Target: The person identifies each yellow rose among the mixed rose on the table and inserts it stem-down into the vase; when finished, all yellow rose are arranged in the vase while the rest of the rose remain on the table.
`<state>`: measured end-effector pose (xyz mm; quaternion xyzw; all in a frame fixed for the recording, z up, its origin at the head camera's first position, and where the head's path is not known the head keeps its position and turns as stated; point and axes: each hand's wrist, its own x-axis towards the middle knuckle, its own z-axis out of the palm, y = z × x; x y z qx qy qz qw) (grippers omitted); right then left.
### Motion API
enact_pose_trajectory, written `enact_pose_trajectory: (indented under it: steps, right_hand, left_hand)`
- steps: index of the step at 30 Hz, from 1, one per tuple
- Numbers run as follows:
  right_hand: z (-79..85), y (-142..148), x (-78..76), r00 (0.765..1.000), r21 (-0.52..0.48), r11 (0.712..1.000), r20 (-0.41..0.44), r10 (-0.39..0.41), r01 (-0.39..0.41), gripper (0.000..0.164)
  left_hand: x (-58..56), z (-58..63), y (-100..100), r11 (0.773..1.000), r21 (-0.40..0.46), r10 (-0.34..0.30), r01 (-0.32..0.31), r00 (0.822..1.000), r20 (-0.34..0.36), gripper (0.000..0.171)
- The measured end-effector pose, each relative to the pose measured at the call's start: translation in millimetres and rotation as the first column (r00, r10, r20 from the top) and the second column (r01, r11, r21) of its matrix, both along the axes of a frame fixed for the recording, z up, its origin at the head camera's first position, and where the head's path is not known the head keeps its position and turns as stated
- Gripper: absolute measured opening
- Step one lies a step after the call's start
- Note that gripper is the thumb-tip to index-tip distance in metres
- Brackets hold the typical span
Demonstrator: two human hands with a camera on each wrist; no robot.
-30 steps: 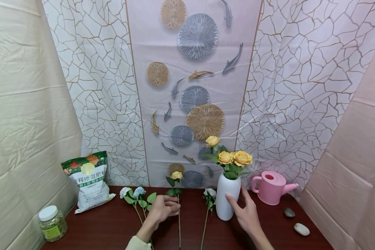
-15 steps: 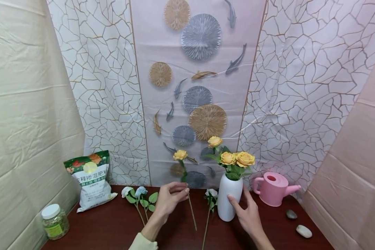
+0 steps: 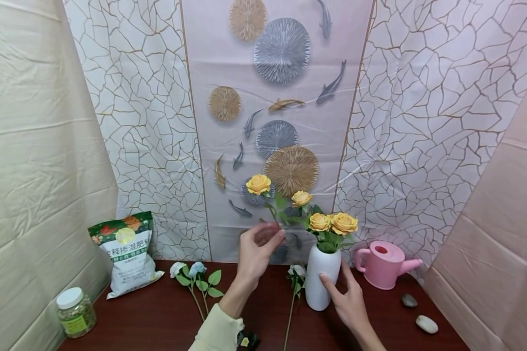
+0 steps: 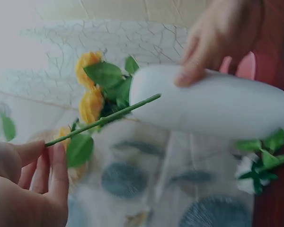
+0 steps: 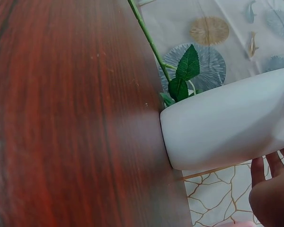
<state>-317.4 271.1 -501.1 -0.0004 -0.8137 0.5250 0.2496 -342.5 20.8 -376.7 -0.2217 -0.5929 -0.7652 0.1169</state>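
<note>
My left hand point(image 3: 256, 251) pinches the stem point(image 4: 109, 118) of a yellow rose point(image 3: 258, 184) between thumb and fingers. The rose is raised above the table, its bloom up and left of the vase, and the stem's bare lower end points toward the vase in the left wrist view. My right hand point(image 3: 348, 297) holds the white vase point(image 3: 319, 280) round its right side. Upright on the table, the vase bears several yellow roses point(image 3: 331, 223) with green leaves. Just left of it lies a white rose point(image 3: 296, 273) on a long stem.
A white and a pale blue rose point(image 3: 197, 269) lie at the left. Behind them stands a fertilizer bag point(image 3: 129, 258), with a white-lidded jar point(image 3: 75, 312) nearer. A pink watering can point(image 3: 383, 264) and two stones point(image 3: 427, 324) are at the right of the dark red table point(image 3: 145, 321).
My left hand has lifted the yellow rose off the table, up and to the right toward the vase. My right hand stays on the vase.
</note>
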Motion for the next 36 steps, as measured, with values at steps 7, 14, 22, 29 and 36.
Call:
enact_pose_trajectory:
  steps: [7,14,22,29,36]
  right_hand:
    - [-0.2,1,-0.1,1.0,0.003,1.0,-0.002,-0.004,0.004,0.08]
    - [0.3,0,-0.1,1.0,0.01,1.0,-0.008,-0.006,0.006,0.08]
    - [-1.0,-2,-0.7,1.0,0.029,0.999,-0.006,-0.022,0.022,0.079]
    - [-0.5,-1,-0.2,1.0,0.0,1.0,-0.02,-0.006,0.006,0.078]
    - [0.8,-2,1.4,0.999,-0.003,1.0,-0.033,0.0,0.0,0.077]
  left_hand:
    - [4.7,27.9,31,0.996,0.085,0.04,-0.028,0.988,-0.146,0.026]
    - [1.9,33.3,56,0.987,0.139,0.104,-0.077,0.974,-0.202,0.021]
    - [0.9,26.4,67,0.989,0.112,0.123,-0.101,0.971,-0.207,0.023]
    - [-2.1,30.4,71,0.984,0.073,0.175,-0.163,0.96,-0.221,0.02]
    - [-4.2,6.1,81,0.973,-0.119,0.159,-0.196,0.951,-0.266,0.019]
